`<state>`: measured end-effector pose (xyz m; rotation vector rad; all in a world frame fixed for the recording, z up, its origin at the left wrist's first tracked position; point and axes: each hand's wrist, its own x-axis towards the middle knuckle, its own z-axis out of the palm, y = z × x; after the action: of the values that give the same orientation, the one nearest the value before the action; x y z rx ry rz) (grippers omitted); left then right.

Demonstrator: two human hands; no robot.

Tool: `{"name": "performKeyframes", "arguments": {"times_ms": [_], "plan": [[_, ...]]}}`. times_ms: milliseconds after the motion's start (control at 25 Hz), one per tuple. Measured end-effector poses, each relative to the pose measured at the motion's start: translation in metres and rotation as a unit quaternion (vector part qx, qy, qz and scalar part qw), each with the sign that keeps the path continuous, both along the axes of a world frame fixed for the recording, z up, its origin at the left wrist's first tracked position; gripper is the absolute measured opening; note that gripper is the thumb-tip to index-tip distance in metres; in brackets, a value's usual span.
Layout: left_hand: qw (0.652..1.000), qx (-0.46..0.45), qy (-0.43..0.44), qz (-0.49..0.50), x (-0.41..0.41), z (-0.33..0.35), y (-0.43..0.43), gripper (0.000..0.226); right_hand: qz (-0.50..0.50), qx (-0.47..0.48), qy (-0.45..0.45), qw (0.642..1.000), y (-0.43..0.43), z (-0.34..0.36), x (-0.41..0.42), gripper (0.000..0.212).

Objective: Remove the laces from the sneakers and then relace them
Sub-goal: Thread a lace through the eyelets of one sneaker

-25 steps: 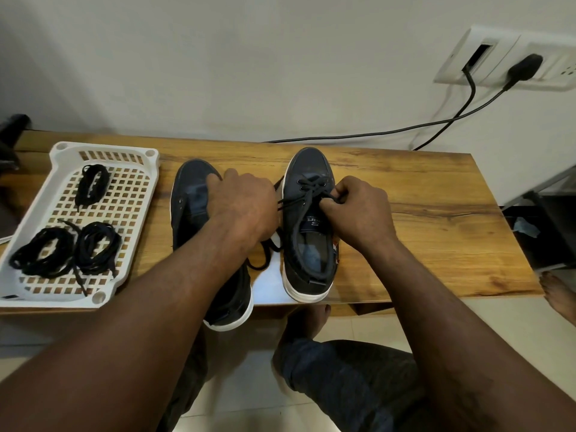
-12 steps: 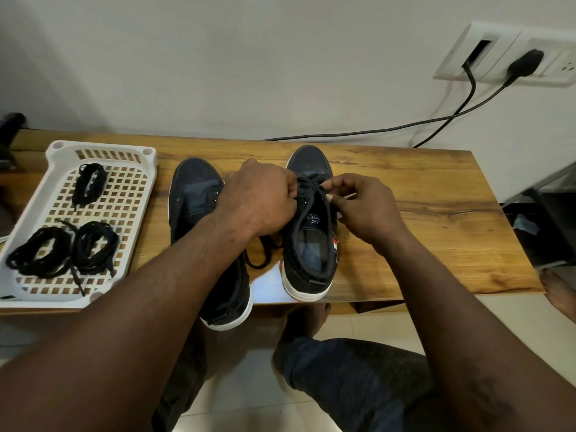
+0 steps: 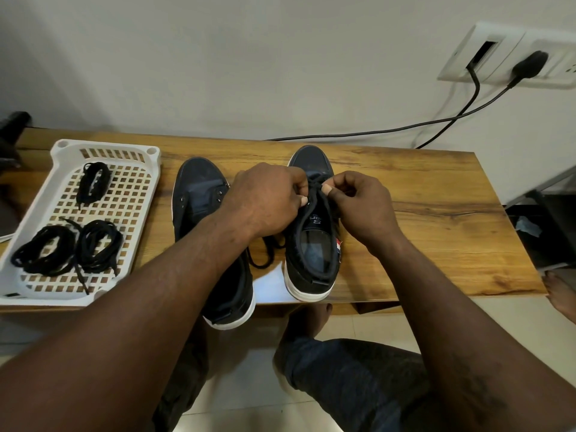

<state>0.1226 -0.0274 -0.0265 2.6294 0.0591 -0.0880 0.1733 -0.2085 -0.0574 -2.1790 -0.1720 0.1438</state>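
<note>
both hands work on the right shoe, which stands on the table by its near edge, toe pointing far, just right of the left shoe. the left hand pinches the lace at the left row of eyelets. the right hand pinches it between thumb and forefinger at the right row, and the two hands nearly touch over the tongue. a slack loop of the lace lies on the table between the two shoes. the left shoe shows bare eyelets and no lace, and its heel overhangs the near edge. on the left, the tray holds three bundles of black laces. the step in hand looks to be work on the right shoe's lace at its far eyelets; whether it is being drawn out or threaded in cannot be told from this view. either way, the next move calls for one hand to steady the shoe while the other draws a lace end through a single eyelet, feeding the slack evenly so the loop does not snag or knot.
</note>
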Motion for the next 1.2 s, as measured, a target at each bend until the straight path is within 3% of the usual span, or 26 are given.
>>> {"name": "performKeyframes", "arguments": {"times_ms": [240, 400, 520, 760, 1000, 1200], "plan": [[1.000, 0.013, 0.006, 0.027, 0.001, -0.001, -0.006, 0.009, 0.000, 0.008, -0.012, 1.000, 0.003, 0.004, -0.004, 0.006], [0.999, 0.008, 0.031, 0.041, 0.003, 0.001, -0.003, 0.011, 0.029, 0.041, 0.035, 0.998, 0.004, 0.013, -0.009, 0.009], [0.997, 0.017, 0.053, 0.044, 0.003, 0.005, 0.002, 0.011, 0.049, -0.008, 0.037, 0.998, 0.003, 0.018, -0.008, 0.011], [0.988, 0.115, 0.095, 0.050, 0.000, 0.013, 0.000, 0.020, 0.089, -0.111, -0.044, 0.989, 0.011, 0.024, -0.017, 0.019], [0.989, -0.035, 0.121, 0.081, 0.001, 0.011, 0.014, 0.007, 0.081, -0.169, -0.088, 0.978, 0.015, 0.029, -0.020, 0.029], [0.991, -0.056, 0.109, 0.060, 0.000, 0.010, 0.014, 0.007, 0.103, -0.235, -0.098, 0.961, 0.018, 0.028, -0.022, 0.034]]}}
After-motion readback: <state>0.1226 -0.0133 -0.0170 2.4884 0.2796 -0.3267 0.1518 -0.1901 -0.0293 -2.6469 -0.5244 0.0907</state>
